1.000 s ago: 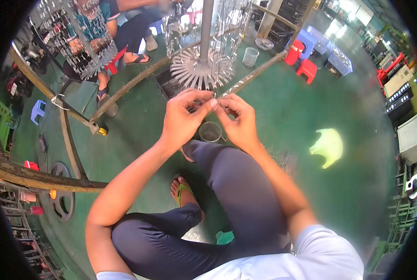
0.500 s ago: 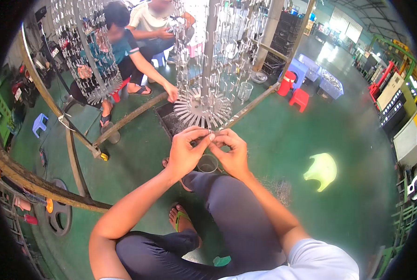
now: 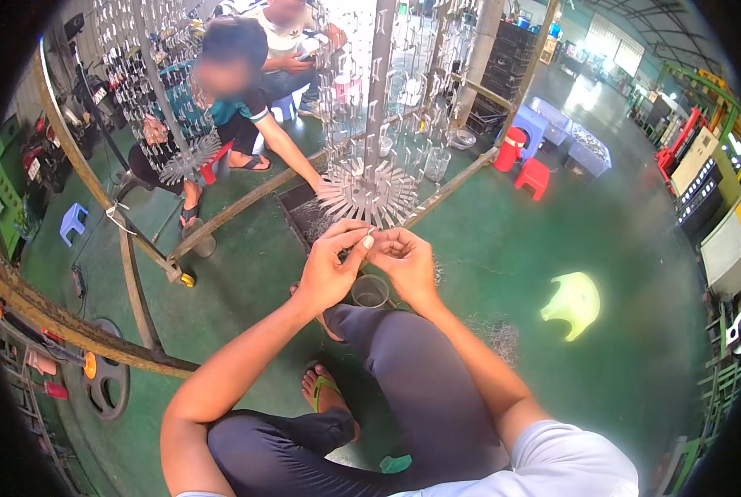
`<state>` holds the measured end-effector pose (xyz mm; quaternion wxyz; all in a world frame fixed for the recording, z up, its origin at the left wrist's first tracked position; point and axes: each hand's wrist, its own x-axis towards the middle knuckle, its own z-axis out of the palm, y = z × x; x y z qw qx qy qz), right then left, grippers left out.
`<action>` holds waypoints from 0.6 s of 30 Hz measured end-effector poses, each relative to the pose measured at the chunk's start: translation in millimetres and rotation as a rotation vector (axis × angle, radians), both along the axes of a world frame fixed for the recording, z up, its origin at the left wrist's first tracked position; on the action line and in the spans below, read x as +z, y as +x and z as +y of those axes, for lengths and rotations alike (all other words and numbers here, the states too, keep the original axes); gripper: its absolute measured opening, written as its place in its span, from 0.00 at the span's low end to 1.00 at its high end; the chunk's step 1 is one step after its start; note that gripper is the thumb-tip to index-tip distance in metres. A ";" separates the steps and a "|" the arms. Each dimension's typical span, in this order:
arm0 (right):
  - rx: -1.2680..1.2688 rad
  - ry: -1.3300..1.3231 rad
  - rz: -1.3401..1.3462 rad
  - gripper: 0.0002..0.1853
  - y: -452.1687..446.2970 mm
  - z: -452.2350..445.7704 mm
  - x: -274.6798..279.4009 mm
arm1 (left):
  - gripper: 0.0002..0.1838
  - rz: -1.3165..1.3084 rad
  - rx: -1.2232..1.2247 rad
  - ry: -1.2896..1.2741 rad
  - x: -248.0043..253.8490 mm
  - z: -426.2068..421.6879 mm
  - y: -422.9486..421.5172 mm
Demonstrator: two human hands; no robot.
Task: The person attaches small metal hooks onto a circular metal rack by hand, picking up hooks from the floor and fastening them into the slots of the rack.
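My left hand [image 3: 335, 258] is closed in a pinch, thumb against fingertips, on a small shiny metal piece [image 3: 370, 233]. Close beside it, my right hand [image 3: 407, 262] has its fingers curled and its fingertips at the same spot; what they hold is hidden. Just beyond both hands hangs a round metal disc [image 3: 369, 190] with flat strips fanning out from a central pole [image 3: 378, 91]. Strings of small metal hooks [image 3: 337, 108] hang around that pole. Below my hands a grey cup-like container [image 3: 370, 291] stands near my knee.
A co-worker's hand [image 3: 327, 187] touches the disc's left side. A second hung rack [image 3: 190, 157] is at the left. Wooden frame bars [image 3: 246, 201] cross the floor. A dark tray [image 3: 300, 211], red stool [image 3: 532, 179], yellow stool [image 3: 572, 305] and loose metal bits [image 3: 503, 340] lie around.
My hands have shifted slightly left, still together. The disc and hanging strings have swung a little to the right. The co-worker leans in and their hand has moved to the disc.
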<state>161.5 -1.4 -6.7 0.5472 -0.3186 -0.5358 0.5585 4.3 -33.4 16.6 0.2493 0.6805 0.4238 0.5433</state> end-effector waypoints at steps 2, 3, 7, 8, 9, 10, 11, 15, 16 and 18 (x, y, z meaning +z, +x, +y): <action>0.006 0.002 0.010 0.06 -2.5 1.3 0.7 | 0.09 -0.024 -0.014 0.034 -1.8 2.1 0.8; 0.009 0.002 0.015 0.06 -3.3 1.8 0.7 | 0.09 -0.026 -0.016 0.037 -3.8 4.1 0.0; -0.067 0.097 -0.127 0.09 -4.1 7.1 -7.8 | 0.11 -0.140 0.068 -0.031 -5.9 5.8 5.9; -0.112 0.109 -0.160 0.10 -4.2 7.6 -7.8 | 0.11 -0.192 0.111 -0.068 -4.6 4.0 8.7; -0.156 0.122 -0.193 0.10 -5.0 7.0 -5.4 | 0.11 -0.145 0.145 -0.062 -0.3 1.9 9.8; -0.200 0.124 -0.218 0.11 -6.1 4.9 -3.1 | 0.11 -0.097 0.179 -0.056 5.3 0.3 10.6; -0.243 0.126 -0.244 0.11 -8.1 2.0 -0.6 | 0.11 -0.049 0.212 -0.050 9.1 -0.4 11.1; -0.328 0.141 -0.248 0.12 -14.4 0.7 -5.1 | 0.11 0.005 0.284 -0.008 13.3 2.9 14.3; -0.334 0.116 -0.228 0.11 -14.8 0.8 -6.0 | 0.11 0.018 0.294 -0.010 13.3 3.2 15.4; -0.341 0.064 -0.183 0.11 -16.2 1.5 -5.8 | 0.11 0.042 0.304 -0.011 14.0 4.7 17.2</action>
